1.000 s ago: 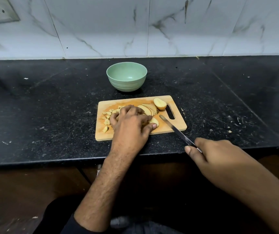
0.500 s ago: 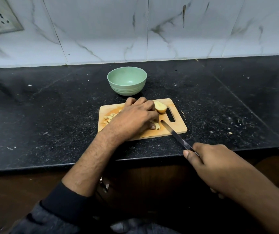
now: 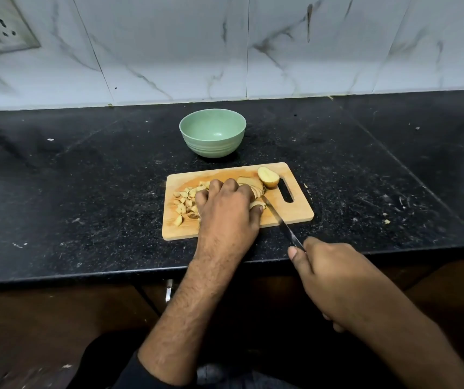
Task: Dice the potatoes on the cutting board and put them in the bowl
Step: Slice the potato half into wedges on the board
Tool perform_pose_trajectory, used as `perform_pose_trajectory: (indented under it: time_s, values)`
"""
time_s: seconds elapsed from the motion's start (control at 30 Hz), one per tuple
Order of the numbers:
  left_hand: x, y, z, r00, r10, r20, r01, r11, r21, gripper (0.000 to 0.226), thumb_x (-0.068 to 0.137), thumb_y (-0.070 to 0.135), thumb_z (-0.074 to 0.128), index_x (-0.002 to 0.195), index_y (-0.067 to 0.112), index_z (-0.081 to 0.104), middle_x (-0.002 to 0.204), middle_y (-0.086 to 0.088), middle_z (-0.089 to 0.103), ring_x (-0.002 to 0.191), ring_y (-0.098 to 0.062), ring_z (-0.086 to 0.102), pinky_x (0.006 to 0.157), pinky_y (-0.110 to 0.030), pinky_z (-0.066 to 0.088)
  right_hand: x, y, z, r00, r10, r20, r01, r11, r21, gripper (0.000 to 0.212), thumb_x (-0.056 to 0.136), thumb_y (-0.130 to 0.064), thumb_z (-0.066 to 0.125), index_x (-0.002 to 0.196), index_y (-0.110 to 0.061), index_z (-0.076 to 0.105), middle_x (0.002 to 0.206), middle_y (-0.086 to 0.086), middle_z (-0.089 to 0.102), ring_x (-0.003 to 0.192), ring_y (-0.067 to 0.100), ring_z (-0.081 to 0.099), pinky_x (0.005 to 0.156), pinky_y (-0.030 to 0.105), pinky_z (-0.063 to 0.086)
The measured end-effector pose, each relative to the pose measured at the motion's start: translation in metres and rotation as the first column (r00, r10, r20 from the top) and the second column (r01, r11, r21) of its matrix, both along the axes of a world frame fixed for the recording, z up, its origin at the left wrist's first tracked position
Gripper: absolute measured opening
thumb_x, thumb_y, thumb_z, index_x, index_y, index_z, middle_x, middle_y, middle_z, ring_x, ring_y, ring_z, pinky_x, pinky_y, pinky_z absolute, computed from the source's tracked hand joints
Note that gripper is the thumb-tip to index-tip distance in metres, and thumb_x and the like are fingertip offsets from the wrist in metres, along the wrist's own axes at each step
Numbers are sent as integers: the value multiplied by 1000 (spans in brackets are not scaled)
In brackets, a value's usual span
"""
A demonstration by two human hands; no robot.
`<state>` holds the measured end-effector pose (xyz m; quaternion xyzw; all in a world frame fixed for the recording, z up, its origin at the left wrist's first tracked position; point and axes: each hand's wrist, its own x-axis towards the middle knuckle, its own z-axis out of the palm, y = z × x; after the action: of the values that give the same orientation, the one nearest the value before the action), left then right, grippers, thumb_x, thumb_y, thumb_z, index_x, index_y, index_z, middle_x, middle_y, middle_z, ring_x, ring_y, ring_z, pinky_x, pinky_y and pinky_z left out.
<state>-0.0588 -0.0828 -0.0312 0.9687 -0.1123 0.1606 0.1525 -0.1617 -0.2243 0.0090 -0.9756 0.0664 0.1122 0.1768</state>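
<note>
On the wooden cutting board (image 3: 295, 214), the left hand (image 3: 226, 211) curls its fingers down over a stack of potato slices (image 3: 249, 185), while the right hand (image 3: 334, 279) grips the knife (image 3: 277, 216), its blade lying just beside those slices. Diced pieces (image 3: 186, 202) sit on the board's left part (a potato half (image 3: 268, 177) lies near the handle slot), and the green bowl (image 3: 212, 136) stands on the black counter (image 3: 84, 178) just behind the board.

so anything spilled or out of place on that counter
Nothing is spilled. The diced potato pieces all sit on the cutting board, and the green bowl stands upright and empty behind it. Only small pale specks and scuffs mark the black countertop, mostly right of the board.
</note>
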Motion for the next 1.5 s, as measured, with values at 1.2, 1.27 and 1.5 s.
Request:
perform_pose_trajectory:
  time_s: [1.2,1.27,1.5]
  values:
    - [-2,7,-4,1000,-21,-23,19,997,-78,27,94,46,56,115,30,62,108,14,50,115,-13,36,96,-41,23,1,-3,-3,997,32,71,-27,997,-70,39,104,-51,29,75,-26,34,75,-4,52,71,13,49,64,34,40]
    - [-2,6,-5,1000,-19,-21,17,996,-84,26,94,45,55,115,30,62,107,14,49,115,-13,36,95,-40,22,1,-2,-4,997,41,71,-36,997,-64,39,104,-51,28,75,-26,34,75,-4,53,72,14,50,64,35,41]
    - [-4,4,-6,1000,-3,2,4,994,-110,23,94,41,57,113,29,64,110,15,53,117,-12,36,85,-33,11,1,-3,-7,992,75,97,-67,994,-86,34,105,-49,25,79,-28,33,73,-3,53,71,15,54,66,35,47]
